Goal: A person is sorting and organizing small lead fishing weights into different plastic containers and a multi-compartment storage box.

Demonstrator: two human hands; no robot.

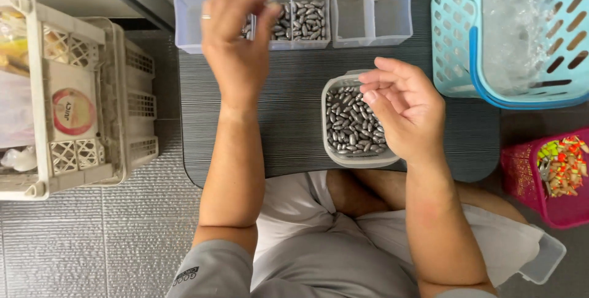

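My left hand (236, 43) reaches over the clear compartment box (184, 34) at the far edge of the grey lap table (276, 132), fingers bunched at a compartment of grey metal sinkers (305, 20); whether it pinches one is hidden. My right hand (405, 111) hovers over a small square tub (334, 157) full of oval grey sinkers (350, 126), fingers curled loosely, and what lies in the palm I cannot make out.
A white lattice crate (92, 101) of packets stands on the left floor. A blue-and-teal basket (454, 34) holding clear bags sits at the right. A pink basket (521, 175) of orange and green floats is below it. A clear lid (543, 261) lies by my right thigh.
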